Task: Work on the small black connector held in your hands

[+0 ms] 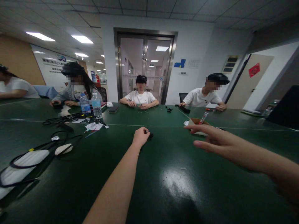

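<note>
Grip: left hand [140, 136], fingertips closed on one small black object [151, 135], partly hidden, exact shape unclear; located low over the middle of a glossy dark green tabletop [149, 177]. Right hand [211, 139]: thumb and fingers apart, raised before an open tan cardboard box [201, 133] containing a slender clear-and-red item [204, 117]. Beyond: several small black pieces [169, 109]. Farther left: white oval computer mouse [64, 149]; two clear plastic bottles [96, 107], blue-labelled.

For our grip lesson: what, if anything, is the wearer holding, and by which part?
The left hand grips a small black object, apparently by its left end; right hand, nothing.
</note>
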A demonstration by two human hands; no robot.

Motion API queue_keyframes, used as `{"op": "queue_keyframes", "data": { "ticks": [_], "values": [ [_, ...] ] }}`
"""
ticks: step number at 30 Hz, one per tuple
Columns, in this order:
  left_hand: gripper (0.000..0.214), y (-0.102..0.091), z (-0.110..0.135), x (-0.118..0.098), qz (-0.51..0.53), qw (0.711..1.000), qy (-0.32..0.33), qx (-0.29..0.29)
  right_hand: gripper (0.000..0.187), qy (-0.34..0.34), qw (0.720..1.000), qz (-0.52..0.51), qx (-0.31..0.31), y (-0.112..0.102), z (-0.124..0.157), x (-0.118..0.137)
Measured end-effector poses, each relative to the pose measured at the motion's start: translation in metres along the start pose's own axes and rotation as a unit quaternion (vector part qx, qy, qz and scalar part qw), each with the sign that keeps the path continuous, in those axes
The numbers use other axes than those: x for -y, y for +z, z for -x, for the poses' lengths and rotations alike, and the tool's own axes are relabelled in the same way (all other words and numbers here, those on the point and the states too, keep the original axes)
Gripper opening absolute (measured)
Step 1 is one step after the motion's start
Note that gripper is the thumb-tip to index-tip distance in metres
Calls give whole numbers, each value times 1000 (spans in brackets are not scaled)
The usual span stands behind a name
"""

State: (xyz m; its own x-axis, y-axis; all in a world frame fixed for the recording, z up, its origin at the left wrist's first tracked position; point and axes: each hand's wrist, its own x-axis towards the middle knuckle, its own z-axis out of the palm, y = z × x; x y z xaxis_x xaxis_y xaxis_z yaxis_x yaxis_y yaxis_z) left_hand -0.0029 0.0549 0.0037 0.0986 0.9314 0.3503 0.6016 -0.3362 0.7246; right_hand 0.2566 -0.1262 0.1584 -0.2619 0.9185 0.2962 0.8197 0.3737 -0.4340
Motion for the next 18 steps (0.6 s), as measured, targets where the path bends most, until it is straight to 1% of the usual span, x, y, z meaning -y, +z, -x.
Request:
{"op": "queue_keyframes", "data": {
  "ticks": [1,2,3,4,5,6,7,8,9,10,11,12,13,15,18],
  "values": [
    [16,7,-1,5,34,999,-14,-12,42,6,999,-20,48,15,-21,4],
    [16,11,-2,10,88,995,-29,-20,43,18,994,-47,100,32,-43,6],
    [16,14,-3,16,147,988,-41,-24,43,36,989,-79,118,51,-64,7],
    [17,14,-4,21,206,977,-52,-30,46,69,983,-112,126,71,-84,5],
    [17,14,-5,26,262,962,-66,-40,52,102,977,-146,121,91,-102,3],
    [16,13,-6,31,309,946,-81,-55,55,133,968,-187,103,111,-117,0],
    [15,12,-7,34,347,930,-95,-72,55,172,953,-236,84,131,-130,-3],
    [14,11,-9,37,374,918,-105,-84,52,210,930,-289,81,150,-141,-5],
    [13,10,-10,39,391,910,-109,-89,47,248,901,-346,83,168,-151,-7],
    [13,10,-11,39,401,906,-106,-87,40,262,869,-412,77,184,-158,-9],
    [14,10,-11,40,405,905,-101,-80,32,263,840,-471,65,199,-164,-10],
    [14,11,-11,39,408,905,-99,-74,26,252,818,-516,43,212,-168,-11],
    [14,11,-11,38,410,904,-98,-69,22,238,805,-543,19,222,-172,-13],
    [13,12,-9,34,411,903,-107,-61,23,210,797,-565,-21,236,-175,-18],
    [15,12,-8,30,374,920,-110,-47,21,175,789,-587,-47,243,-173,-29]
  ]
}}
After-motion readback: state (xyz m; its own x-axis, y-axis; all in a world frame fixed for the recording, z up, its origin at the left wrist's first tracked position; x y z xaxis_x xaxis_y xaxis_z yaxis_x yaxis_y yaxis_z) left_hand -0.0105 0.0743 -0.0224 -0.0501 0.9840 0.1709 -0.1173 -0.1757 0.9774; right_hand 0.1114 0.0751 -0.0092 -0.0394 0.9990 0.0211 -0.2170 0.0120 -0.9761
